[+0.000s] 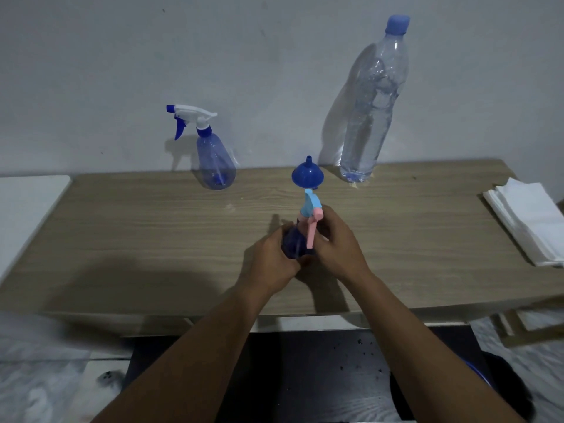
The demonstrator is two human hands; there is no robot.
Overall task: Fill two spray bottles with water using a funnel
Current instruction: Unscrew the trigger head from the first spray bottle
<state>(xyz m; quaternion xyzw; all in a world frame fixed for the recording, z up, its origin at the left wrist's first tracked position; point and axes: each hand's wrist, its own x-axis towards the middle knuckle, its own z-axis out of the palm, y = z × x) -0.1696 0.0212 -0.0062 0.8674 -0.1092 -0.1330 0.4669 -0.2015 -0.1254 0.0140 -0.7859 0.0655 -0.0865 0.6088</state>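
A dark blue spray bottle [292, 244] with a light blue and pink spray head [312, 213] stands at the middle of the wooden table [152, 239]. My left hand [271, 264] grips its body. My right hand [335, 242] wraps around its neck, just under the spray head. Behind it a blue funnel [307, 174] lies mouth down with its spout up. A second, clear blue spray bottle [215, 161] with a white and blue trigger head stands at the back left. A tall clear water bottle [374, 111] with a blue cap stands at the back right.
A stack of white paper napkins [528, 221] lies at the table's right end. A white surface [27, 206] adjoins the table on the left. A wall rises directly behind the table. Below the front edge lies dark floor.
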